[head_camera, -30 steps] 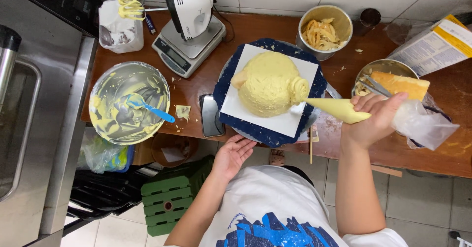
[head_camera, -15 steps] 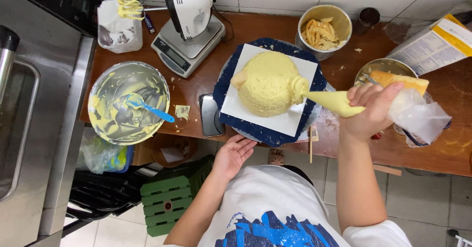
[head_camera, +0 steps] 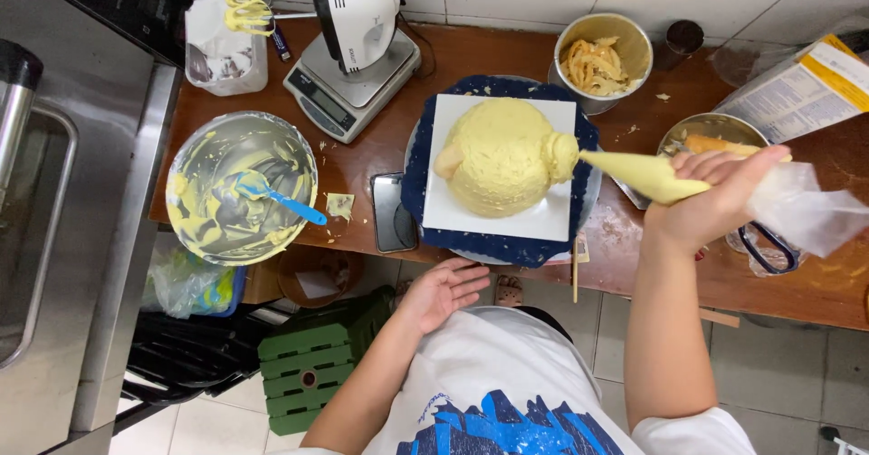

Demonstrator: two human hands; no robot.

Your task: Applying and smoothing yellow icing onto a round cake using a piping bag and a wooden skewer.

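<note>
Squeezing soft piping bag (head_camera: 644, 174) in my right hand (head_camera: 715, 203), gripped at twisted top; left hand (head_camera: 441, 294) open, empty. Cake (head_camera: 498, 154) fragile.

The scene is evenly and brightly lit from overhead, and only soft, short shadows are cast on the wooden worktop (head_camera: 434, 66) around the grip of the right hand (head_camera: 715, 206) on the piping bag (head_camera: 661, 176). Mild glare is seen on the steel bowl (head_camera: 243, 188) far to the left of that grip and on the oven front beyond it. Focus is held throughout, while straight lines are bent slightly near the frame edges.
</note>
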